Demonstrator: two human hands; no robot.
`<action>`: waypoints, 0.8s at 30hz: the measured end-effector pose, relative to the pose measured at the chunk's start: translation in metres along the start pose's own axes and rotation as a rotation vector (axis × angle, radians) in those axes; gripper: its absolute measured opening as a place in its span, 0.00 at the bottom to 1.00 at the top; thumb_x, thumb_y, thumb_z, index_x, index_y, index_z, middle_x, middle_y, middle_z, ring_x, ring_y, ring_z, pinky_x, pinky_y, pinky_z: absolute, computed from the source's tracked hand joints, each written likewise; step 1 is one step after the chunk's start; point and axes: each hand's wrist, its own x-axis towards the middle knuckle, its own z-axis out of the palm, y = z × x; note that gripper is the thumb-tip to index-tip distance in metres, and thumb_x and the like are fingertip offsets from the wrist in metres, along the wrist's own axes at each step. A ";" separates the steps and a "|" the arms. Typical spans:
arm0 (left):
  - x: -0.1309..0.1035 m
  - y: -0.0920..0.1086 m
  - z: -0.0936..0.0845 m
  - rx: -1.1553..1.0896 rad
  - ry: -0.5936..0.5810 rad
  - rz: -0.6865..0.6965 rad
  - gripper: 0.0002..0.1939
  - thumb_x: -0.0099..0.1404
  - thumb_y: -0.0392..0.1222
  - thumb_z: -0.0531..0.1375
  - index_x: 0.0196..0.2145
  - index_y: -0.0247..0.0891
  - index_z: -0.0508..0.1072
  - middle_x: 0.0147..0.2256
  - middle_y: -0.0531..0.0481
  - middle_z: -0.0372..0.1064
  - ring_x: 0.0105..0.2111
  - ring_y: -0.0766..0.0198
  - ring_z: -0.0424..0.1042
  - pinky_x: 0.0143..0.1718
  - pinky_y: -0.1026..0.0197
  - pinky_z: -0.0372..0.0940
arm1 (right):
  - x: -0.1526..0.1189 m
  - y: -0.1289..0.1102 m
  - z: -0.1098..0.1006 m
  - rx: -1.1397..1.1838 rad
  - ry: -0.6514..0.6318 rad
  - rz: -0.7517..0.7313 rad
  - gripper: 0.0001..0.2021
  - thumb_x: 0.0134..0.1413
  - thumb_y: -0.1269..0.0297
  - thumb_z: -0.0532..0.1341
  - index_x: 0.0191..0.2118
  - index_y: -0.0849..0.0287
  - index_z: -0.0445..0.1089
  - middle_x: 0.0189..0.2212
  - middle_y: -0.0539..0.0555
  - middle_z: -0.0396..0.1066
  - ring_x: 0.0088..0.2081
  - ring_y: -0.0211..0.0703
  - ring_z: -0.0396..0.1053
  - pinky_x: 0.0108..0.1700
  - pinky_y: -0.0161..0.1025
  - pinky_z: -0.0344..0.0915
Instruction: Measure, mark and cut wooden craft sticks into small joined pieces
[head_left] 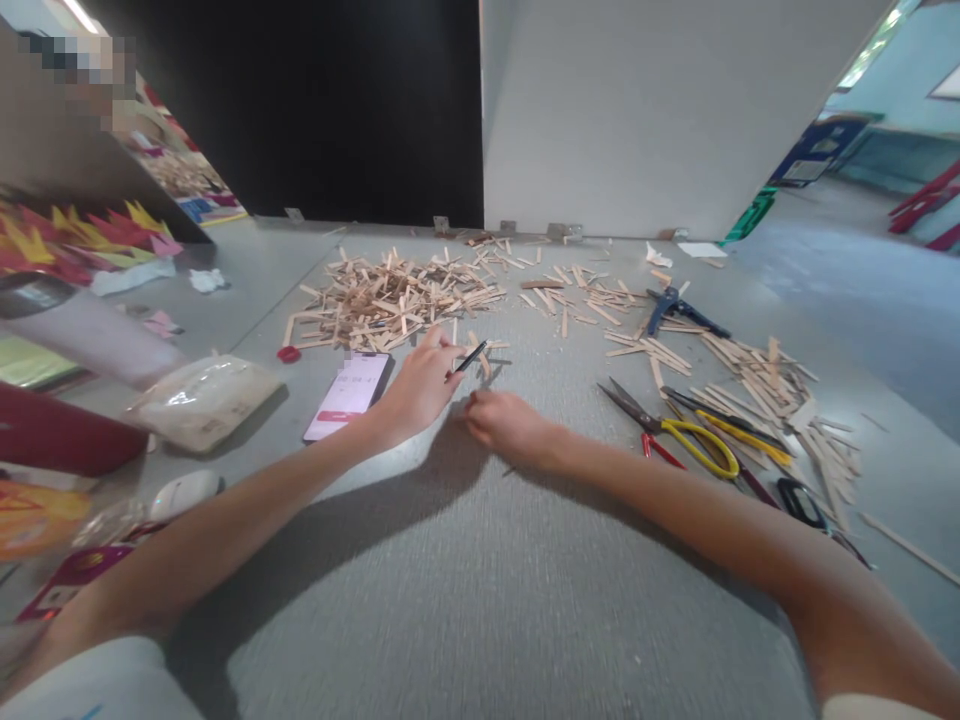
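My left hand [426,380] is closed around a slim black tool [472,356], maybe a pen or tweezers, pointing up and right. Just past its tip lie a few small wooden strips [481,350]. My right hand [499,420] is curled low over the grey table, right of the left hand; whatever its fingertips pinch is too small to tell. Beyond both hands spreads a large pile of wooden strips [390,300]. A phone [349,395] with a lit screen lies left of my left hand.
Yellow-handled scissors [697,445], blue-handled cutters [667,308] and more strips [765,385] lie to the right. Leftward are a plastic packet [206,400], a red cylinder [67,430] and a white mouse [185,494]. Black and white panels [615,120] stand behind.
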 end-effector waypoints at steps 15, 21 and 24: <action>0.000 -0.001 0.002 -0.021 -0.022 0.006 0.11 0.69 0.28 0.63 0.44 0.36 0.83 0.43 0.46 0.67 0.39 0.56 0.74 0.49 0.53 0.72 | -0.037 0.027 -0.008 0.167 0.067 -0.043 0.06 0.61 0.72 0.71 0.32 0.58 0.79 0.30 0.51 0.79 0.32 0.39 0.74 0.37 0.34 0.67; -0.003 0.001 0.004 -0.037 -0.048 0.019 0.09 0.70 0.30 0.62 0.43 0.36 0.83 0.44 0.46 0.68 0.35 0.60 0.73 0.46 0.53 0.73 | -0.022 0.090 -0.028 0.042 0.188 0.171 0.08 0.68 0.72 0.66 0.34 0.62 0.78 0.32 0.53 0.79 0.35 0.43 0.76 0.42 0.41 0.71; -0.005 0.002 0.005 -0.042 -0.067 0.025 0.10 0.71 0.30 0.61 0.44 0.35 0.83 0.45 0.45 0.68 0.33 0.61 0.73 0.45 0.53 0.73 | -0.030 0.123 -0.049 -0.034 0.220 0.249 0.05 0.71 0.66 0.67 0.40 0.61 0.79 0.36 0.53 0.81 0.37 0.45 0.79 0.45 0.45 0.75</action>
